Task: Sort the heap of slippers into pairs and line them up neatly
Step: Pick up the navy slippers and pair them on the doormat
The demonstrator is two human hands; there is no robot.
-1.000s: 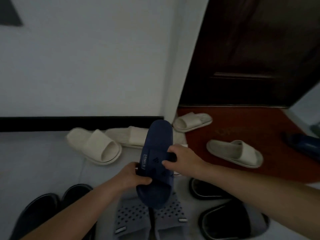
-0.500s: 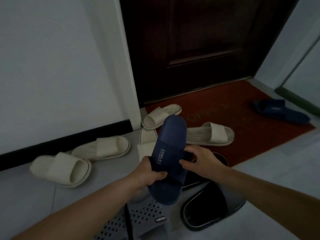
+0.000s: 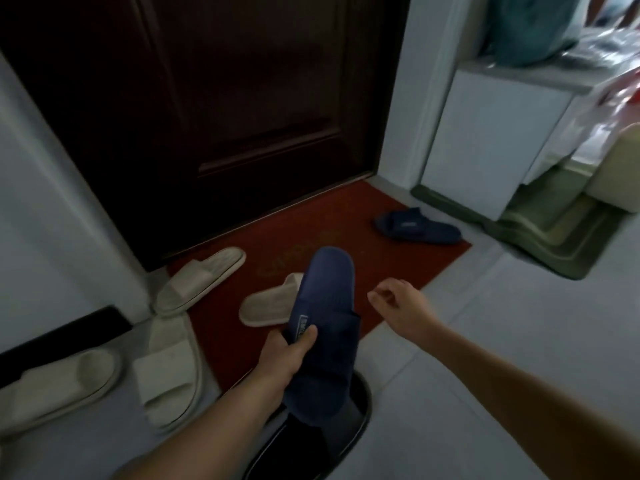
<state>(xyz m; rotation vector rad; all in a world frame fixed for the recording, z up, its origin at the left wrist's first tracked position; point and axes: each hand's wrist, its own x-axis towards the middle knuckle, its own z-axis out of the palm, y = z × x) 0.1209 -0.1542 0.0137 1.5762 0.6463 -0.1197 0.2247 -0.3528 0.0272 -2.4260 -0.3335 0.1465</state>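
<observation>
1. A dark brown panelled door (image 3: pixel 225 116) fills the upper left and is closed down to the floor.
2. A rust-red rectangular doormat (image 3: pixel 311 220) lies on the pale tiles in front of the door, with faint lettering on it.
3. A white cabinet (image 3: pixel 485 140) stands to the right of the door. At its foot lies an olive-green floor mat (image 3: pixel 554 233), well apart from both hands.
4. Four cream foam slide slippers lie scattered on the left.
   - One cream slipper (image 3: pixel 201 278) is at the doormat's left corner by the door.
   - A second (image 3: pixel 270 303) is on the doormat, its far end hidden behind the held slipper.
   - A third (image 3: pixel 169 368) is on the tiles, just off the doormat's left edge.
   - A fourth (image 3: pixel 59 386) is beside a black skirting board (image 3: pixel 62 337).
5. A black slipper with a pale rim (image 3: pixel 332 441) sits on the tiles at the bottom, partly covered by the held slipper and the left forearm.
6. A navy-blue rubber slide slipper (image 3: pixel 329 306) is off the floor in the left hand. Its toe points towards the door, and its heel hangs over the black slipper.
7. A matching navy-blue slipper (image 3: pixel 415 226) lies alone at the doormat's far right corner, well apart from the held one.
8. The left hand (image 3: pixel 284 355) grips the held slipper at its strap, with the thumb across the small label and the fingers curled underneath.
9. The right hand (image 3: pixel 401 306) hovers just to the right of the held slipper, over the doormat's near edge. Its fingers are loosely curled and it touches nothing.
</observation>
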